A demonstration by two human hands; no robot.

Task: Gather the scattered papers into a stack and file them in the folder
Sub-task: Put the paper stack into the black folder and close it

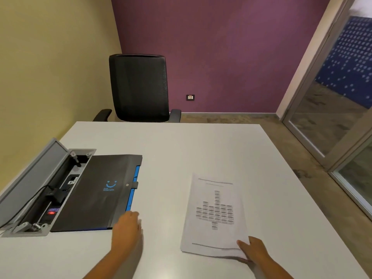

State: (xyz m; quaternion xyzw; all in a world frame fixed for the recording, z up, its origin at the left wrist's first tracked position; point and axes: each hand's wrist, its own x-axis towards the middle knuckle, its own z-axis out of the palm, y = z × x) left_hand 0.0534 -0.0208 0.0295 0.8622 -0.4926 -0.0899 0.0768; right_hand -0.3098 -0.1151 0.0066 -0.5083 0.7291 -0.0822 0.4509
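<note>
I see the paper stack (215, 216) squared up, lying well right of the folder (96, 192), long axis running away from me. My right hand (254, 249) grips its near right corner. My left hand (127, 223) touches the folder's near right corner, fingers relaxed, grasping nothing. The folder looks closed, strap (134, 185) fastened, butting the open cable box (48, 190). Bare table (171, 150) between; 1 obstacle: that flap.

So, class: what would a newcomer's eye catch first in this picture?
Probably the black folder with blue trim, lying shut at the table's left with the left hand at its near corner. Next, the paper stack at the right, its near corner under the right hand.
</note>
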